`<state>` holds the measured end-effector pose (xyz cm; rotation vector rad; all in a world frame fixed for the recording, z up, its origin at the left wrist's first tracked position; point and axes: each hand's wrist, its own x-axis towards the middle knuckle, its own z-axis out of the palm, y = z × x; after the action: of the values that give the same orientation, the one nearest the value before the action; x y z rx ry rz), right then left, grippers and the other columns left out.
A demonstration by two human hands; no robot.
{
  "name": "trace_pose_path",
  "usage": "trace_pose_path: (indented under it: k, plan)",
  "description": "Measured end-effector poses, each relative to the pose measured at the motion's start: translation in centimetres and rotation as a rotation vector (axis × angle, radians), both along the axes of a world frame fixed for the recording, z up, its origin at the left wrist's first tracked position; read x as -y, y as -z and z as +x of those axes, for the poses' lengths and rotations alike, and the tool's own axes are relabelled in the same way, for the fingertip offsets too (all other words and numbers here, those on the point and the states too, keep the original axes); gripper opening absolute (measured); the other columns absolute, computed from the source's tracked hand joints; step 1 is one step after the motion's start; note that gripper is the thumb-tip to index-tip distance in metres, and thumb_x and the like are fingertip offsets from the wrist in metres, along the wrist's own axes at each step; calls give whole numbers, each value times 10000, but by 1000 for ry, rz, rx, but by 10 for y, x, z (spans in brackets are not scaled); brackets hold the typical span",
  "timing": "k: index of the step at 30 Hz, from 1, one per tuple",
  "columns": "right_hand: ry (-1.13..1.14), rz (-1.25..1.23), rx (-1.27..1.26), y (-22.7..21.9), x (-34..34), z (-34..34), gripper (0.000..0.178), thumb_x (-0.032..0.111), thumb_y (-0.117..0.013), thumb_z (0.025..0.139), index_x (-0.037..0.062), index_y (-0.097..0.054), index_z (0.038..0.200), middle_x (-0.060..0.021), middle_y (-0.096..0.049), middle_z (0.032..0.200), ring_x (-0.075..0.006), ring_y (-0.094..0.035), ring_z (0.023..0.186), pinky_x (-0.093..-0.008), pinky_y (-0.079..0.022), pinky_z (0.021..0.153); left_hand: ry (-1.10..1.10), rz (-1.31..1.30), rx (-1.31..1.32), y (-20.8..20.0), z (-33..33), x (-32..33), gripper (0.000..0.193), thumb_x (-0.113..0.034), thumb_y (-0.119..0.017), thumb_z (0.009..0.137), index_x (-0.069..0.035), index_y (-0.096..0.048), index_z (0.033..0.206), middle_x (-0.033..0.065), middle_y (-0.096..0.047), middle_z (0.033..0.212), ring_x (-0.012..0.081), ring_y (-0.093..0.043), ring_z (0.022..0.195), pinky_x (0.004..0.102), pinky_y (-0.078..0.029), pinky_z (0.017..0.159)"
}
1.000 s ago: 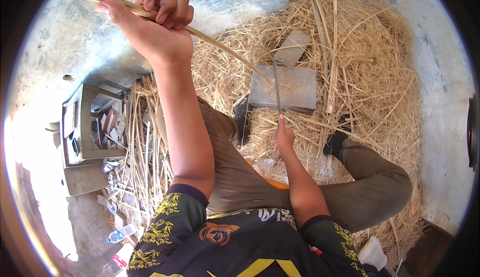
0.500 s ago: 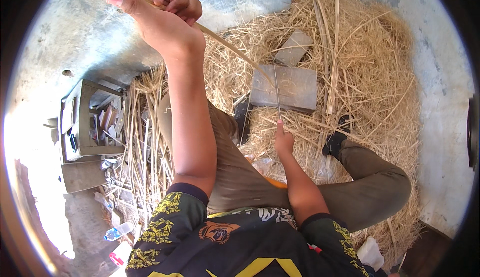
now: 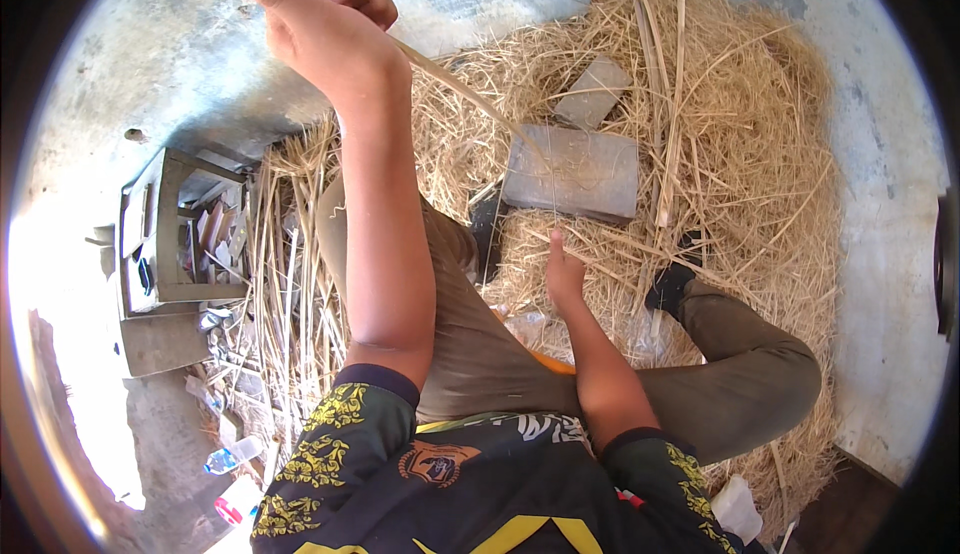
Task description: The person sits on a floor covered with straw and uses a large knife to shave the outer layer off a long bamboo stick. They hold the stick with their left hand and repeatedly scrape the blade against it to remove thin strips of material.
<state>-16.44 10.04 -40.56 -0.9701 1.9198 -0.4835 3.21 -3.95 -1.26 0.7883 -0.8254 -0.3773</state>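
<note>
Left hand [image 3: 338, 39]: up high, fingers curled tight round the stick [image 3: 455, 84], and this is the hand that has it!
Stick: long axis on a slant, from beyond the left thumb, through the grip, then down and rightward from those fingers to the block [image 3: 605, 169].
Right hand [image 3: 566, 276]: fingers closed on the knife [image 3: 554, 189], thumb laid forward.
Knife: pointing straight away from the right fingers, over the block (so thin here, barely a line).
Crossing: stick's lower tip right by the knife, ahead of the right fingers; touching or apart, can't tell.
</note>
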Motion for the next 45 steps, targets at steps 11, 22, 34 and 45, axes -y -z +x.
trace_pose_path:
  k: [11,22,34,45]
  plan:
    - [348,337,965,4,-8,-21,945,973,-206,797,75,-494,731,-31,-433,556,-194,-433,447,-369,-394,436,19,-44,47,5,1,1,668,-746,-306,996,-108,-356,805,-25,-258,592,112,-200,512,291,-160,462]
    - [319,223,759,15,-8,-18,479,488,-675,880,44,-556,744,-64,-516,583,-201,-499,455,-378,-447,437,35,-37,65,7,10,2,663,-736,-266,1007,-109,-366,813,-17,-284,583,115,-211,498,284,-174,459]
    - [275,-377,110,-47,35,-4,332,235,-708,808,-34,-604,642,-94,-595,565,-185,-541,531,-395,-454,583,28,-45,17,4,6,1,674,-732,-315,1001,-85,-381,829,-13,-278,610,114,-230,501,289,-182,453]
    - [248,-597,135,-101,51,-2,319,185,-694,848,-46,-584,656,-65,-545,541,-119,-481,551,-362,-433,574,61,-43,29,5,7,0,709,-772,-340,970,-83,-369,804,-15,-284,592,110,-220,509,280,-183,471]
